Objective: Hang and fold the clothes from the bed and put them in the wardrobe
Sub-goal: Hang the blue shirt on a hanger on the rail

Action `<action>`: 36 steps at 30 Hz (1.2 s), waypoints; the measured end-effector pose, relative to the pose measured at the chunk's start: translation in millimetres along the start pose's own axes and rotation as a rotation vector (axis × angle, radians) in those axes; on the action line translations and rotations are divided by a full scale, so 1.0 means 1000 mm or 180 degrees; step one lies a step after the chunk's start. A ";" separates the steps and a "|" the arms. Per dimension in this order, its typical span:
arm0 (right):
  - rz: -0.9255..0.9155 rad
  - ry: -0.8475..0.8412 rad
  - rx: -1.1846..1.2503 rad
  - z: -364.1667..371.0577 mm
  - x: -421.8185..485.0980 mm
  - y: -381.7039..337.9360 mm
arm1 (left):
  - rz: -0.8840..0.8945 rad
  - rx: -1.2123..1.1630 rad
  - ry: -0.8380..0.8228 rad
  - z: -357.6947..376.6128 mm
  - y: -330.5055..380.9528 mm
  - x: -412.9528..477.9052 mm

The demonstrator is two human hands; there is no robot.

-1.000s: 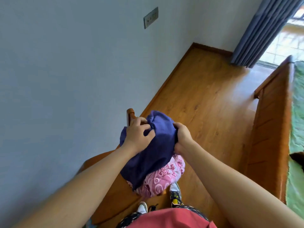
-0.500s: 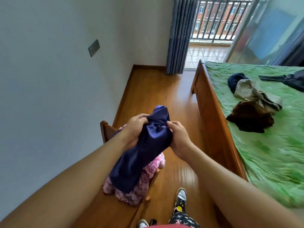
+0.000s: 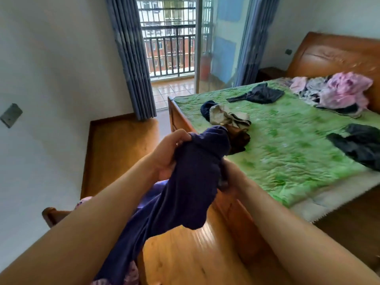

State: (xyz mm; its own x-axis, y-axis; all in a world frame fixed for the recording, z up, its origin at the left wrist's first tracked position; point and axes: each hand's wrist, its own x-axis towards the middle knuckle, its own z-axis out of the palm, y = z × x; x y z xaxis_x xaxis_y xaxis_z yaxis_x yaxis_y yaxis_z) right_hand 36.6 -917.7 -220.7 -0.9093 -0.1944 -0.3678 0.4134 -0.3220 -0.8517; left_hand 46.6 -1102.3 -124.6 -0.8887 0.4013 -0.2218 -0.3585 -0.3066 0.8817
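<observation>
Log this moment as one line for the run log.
left hand: grips navy garment | right hand: holds navy garment | bed: loose clothes lying on it

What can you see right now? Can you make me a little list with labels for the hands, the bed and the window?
Hands: left hand and right hand both hold a dark blue garment that hangs down
Bed: green quilt with loose clothes on it
Clothes on bed: pink clothes pile near the headboard; beige garment; brown garment beside it
Window: glass balcony door between grey-blue curtains
</observation>
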 end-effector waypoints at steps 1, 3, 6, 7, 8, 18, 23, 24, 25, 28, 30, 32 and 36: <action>0.0039 0.0076 -0.0070 -0.013 -0.003 -0.009 | -0.0055 0.0046 -0.0071 0.013 -0.004 0.009; -0.0120 0.0294 -0.0311 -0.045 -0.014 -0.024 | -0.0009 0.0346 -0.0147 0.039 -0.014 0.030; -0.0774 0.0953 -0.0846 -0.108 -0.033 -0.050 | 0.0470 0.1308 0.0324 0.077 -0.032 0.069; -0.0960 0.1187 -0.1069 -0.126 -0.043 -0.060 | 0.0645 0.1642 0.0575 0.086 -0.038 0.082; -0.1148 0.1348 -0.1230 -0.143 -0.053 -0.071 | 0.0820 0.1965 0.0784 0.095 -0.043 0.095; -0.1404 0.1664 -0.0809 -0.269 -0.111 -0.180 | 0.1617 0.3160 0.1125 0.182 -0.073 0.200; -0.1468 0.1771 -0.0251 -0.293 -0.110 -0.231 | 0.1130 0.2239 0.0370 0.244 -0.080 0.242; -0.1459 0.1760 -0.0108 -0.297 -0.108 -0.240 | 0.1049 0.2119 0.0187 0.256 -0.082 0.249; -0.1429 0.1725 0.0022 -0.300 -0.106 -0.248 | 0.1016 0.2074 -0.0039 0.268 -0.082 0.254; -0.1293 0.1537 0.0423 -0.305 -0.097 -0.271 | 0.0809 0.1831 -0.1017 0.302 -0.076 0.272; -0.1255 0.1443 0.0389 -0.309 -0.090 -0.286 | 0.0650 0.1837 -0.1467 0.325 -0.066 0.289; -0.1251 0.1545 -0.0065 -0.314 -0.083 -0.303 | 0.0684 0.2105 -0.1572 0.348 -0.057 0.310; -0.1238 0.2146 -0.1014 -0.321 -0.074 -0.329 | 0.1150 0.2512 -0.1404 0.385 -0.049 0.353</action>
State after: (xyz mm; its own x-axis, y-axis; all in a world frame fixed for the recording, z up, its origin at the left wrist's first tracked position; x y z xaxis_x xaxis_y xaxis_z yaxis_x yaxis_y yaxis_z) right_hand -47.0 -500.0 -33.1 -0.8595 0.5042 -0.0844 0.1237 0.0449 -0.9913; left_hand -139.3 -613.2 -85.5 -0.6630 0.7332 0.1510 0.3522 0.1275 0.9272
